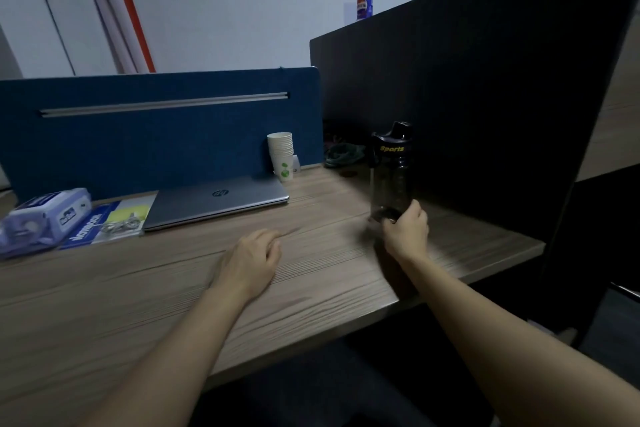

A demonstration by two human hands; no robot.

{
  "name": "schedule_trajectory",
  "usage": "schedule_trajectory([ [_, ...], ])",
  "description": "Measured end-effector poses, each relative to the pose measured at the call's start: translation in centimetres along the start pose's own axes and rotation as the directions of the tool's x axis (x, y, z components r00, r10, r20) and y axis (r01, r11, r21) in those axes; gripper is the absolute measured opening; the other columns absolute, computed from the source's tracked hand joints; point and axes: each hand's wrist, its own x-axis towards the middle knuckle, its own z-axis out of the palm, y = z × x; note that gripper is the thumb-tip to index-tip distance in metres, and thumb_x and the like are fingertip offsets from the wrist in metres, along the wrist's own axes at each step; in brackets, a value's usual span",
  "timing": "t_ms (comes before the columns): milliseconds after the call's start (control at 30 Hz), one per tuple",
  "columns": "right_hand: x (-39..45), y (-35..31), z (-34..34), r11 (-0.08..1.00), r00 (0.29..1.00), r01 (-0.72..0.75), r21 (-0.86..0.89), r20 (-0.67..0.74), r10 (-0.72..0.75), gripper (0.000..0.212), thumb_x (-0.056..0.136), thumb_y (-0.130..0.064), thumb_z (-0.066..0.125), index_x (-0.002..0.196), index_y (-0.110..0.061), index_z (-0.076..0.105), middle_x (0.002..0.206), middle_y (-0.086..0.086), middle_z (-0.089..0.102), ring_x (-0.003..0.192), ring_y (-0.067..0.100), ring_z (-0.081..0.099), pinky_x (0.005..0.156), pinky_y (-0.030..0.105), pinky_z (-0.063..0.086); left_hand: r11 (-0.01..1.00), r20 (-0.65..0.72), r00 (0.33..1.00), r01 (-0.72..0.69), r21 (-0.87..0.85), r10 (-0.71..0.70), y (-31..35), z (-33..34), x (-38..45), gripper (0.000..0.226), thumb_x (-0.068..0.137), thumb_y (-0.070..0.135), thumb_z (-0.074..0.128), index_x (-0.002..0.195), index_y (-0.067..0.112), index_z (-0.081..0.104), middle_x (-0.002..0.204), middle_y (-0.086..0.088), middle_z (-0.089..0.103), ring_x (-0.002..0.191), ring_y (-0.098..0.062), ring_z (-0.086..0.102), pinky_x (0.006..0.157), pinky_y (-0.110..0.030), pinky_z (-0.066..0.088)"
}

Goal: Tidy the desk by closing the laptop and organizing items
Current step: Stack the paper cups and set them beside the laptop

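Desk (311, 274): I see a wood-grain top running left to right, a blue screen (156, 135) at its back and a dark partition (467, 97) on the right.
Laptop (221, 201): lid already down, lying flat against the screen, long axis along the back edge; that part of the job looks done to me.
Notebook (104, 224): flat, just left of the laptop, touching its edge.
Pack (41, 215): blue wrapped pack at the far left, beside the notebook.
Bottle (393, 170): dark sports bottle, standing roughly upright at the right, near the partition, its long axis vertical.
Cups (281, 156): paper stack behind the laptop's right corner.
Right hand (407, 229): I have its fingers curled round the bottle's base; it is the nearer hand by far.
Left hand (251, 260): rests on the desk, fingers loosely curled, holding nothing, well left of the bottle.
Next, I judge: the bottle goes back toward the cups, away and to the left.
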Motion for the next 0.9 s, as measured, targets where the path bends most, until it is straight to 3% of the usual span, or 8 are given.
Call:
schedule_trajectory([
  [100, 1.2, 0.0, 0.6, 0.999, 1.000, 0.020, -0.036, 0.017, -0.020, 0.081, 0.090, -0.026, 0.063, 0.152, -0.004, 0.015, 0.150, 0.022, 0.032, 0.135, 0.043, 0.033, 0.109, 0.048, 0.033, 1.000, 0.019, 1.000, 0.006, 0.001, -0.006, -0.8, 0.2, 0.8, 0.038, 0.098, 0.033, 0.043, 0.131, 0.022, 0.060, 0.136, 0.002, 0.060, 0.124, -0.020, 0.054, 0.105, -0.036, 0.042],
  [400, 5.3, -1.4, 4.7, 0.992, 0.991, 0.107, -0.061, 0.088, -0.102, 0.075, 0.085, -0.035, 0.072, 0.143, -0.007, 0.034, 0.138, 0.016, 0.049, 0.125, 0.034, 0.049, 0.104, 0.048, 0.044, 0.998, 0.005, 0.999, 0.051, 0.040, -0.052, -5.4, 0.7, 5.2, 0.042, 0.098, 0.028, 0.045, 0.137, 0.017, 0.055, 0.143, -0.003, 0.054, 0.134, -0.021, 0.045, 0.114, -0.038, 0.032],
  [567, 8.1, -2.7, 8.6, 0.991, 0.984, 0.125, -0.038, 0.129, -0.120, 0.076, 0.084, -0.037, 0.073, 0.144, -0.009, 0.035, 0.136, 0.013, 0.051, 0.125, 0.031, 0.049, 0.103, 0.047, 0.045, 0.991, -0.011, 0.995, 0.105, 0.087, -0.104, -8.7, 1.5, 8.2, 0.045, 0.099, 0.028, 0.044, 0.143, 0.022, 0.049, 0.151, -0.001, 0.045, 0.143, -0.022, 0.033, 0.119, -0.040, 0.025],
  [900, 14.2, -5.1, 17.4, 0.983, 0.974, 0.176, -0.044, 0.152, -0.168, 0.073, 0.084, -0.037, 0.073, 0.140, -0.008, 0.037, 0.131, 0.013, 0.054, 0.121, 0.032, 0.051, 0.101, 0.048, 0.046, 0.983, -0.036, 0.994, 0.108, 0.148, -0.103, -13.2, 3.0, 13.9, 0.039, 0.099, 0.037, 0.042, 0.134, 0.027, 0.058, 0.143, 0.005, 0.055, 0.133, -0.017, 0.048, 0.109, -0.037, 0.035],
])
